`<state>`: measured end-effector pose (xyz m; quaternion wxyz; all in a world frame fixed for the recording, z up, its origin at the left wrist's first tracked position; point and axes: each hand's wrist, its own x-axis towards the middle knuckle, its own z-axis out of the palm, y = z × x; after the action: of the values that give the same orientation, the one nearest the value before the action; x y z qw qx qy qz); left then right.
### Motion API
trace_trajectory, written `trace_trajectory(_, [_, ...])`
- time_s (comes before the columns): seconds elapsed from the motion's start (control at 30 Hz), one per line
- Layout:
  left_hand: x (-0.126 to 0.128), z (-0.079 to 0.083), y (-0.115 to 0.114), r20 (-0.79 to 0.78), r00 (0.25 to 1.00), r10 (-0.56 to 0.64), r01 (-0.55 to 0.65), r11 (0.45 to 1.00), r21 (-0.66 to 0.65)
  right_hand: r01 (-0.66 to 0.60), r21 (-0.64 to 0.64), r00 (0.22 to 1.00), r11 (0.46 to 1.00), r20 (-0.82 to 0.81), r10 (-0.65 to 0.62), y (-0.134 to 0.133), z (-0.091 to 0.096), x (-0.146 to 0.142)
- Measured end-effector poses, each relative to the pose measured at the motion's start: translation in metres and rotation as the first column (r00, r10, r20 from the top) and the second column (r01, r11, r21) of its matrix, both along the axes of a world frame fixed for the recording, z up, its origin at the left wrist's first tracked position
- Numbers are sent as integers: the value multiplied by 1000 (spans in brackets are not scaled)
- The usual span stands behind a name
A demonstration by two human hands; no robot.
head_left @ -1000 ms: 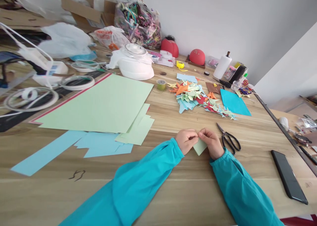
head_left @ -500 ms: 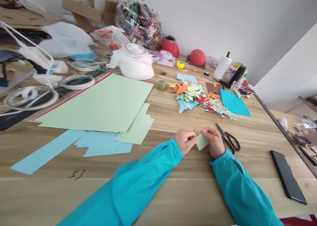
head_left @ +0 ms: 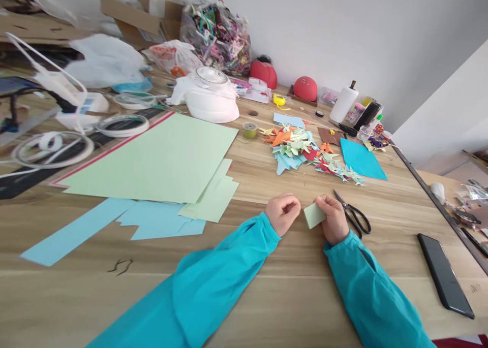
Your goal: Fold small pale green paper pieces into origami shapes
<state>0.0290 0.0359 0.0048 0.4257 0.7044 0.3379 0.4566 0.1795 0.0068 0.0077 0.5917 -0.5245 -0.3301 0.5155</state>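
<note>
My right hand [head_left: 334, 218] pinches a small folded piece of light green paper [head_left: 314, 215] just above the wooden table [head_left: 267, 287]. My left hand [head_left: 282, 213] rests a short way to the left of the paper, fingers curled into a loose fist with nothing visible in them. Both arms wear teal sleeves. Black scissors [head_left: 353, 214] lie on the table just right of my right hand.
Large light green sheets [head_left: 160, 160] and blue paper offcuts [head_left: 114, 223] lie to the left. A pile of folded coloured paper shapes [head_left: 301, 152] and a blue sheet [head_left: 362, 160] sit beyond my hands. A black phone [head_left: 444, 274] lies at the right. Clutter lines the back.
Both hands held the green paper together a second ago. My left hand has let go and drawn left; my right hand keeps the paper, turned more upright.
</note>
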Motion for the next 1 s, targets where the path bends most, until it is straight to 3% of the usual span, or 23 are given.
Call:
trace_trajectory(0.13, [4, 1, -1, -52, 997, -58, 58, 998, -10, -47, 34, 994, 998, 104, 43, -3, -4, -4])
trace_trajectory(0.2, [6, -1, 1, -34, 999, -23, 22, 1000, -20, -77, 45, 986, 996, 152, 69, -3, -5, -4])
trace_trajectory(0.33, [4, -2, 7, 64, 995, 71, -56, 975, -213, -223, 79, 926, 972, 329, 186, -4, -1, -5])
trace_trajectory(0.43, [3, -1, 9, 61, 998, 19, -4, 969, -248, -297, 81, 882, 952, 404, 241, -6, 1, -8])
trace_trajectory(0.67, [4, -2, 10, -23, 1000, -18, 14, 988, -153, -308, 43, 853, 950, 455, 256, -7, 1, -7])
trace_trajectory(1.0, [5, -5, 11, 63, 995, 78, -59, 965, -257, -310, 35, 854, 950, 450, 262, -6, 4, -5])
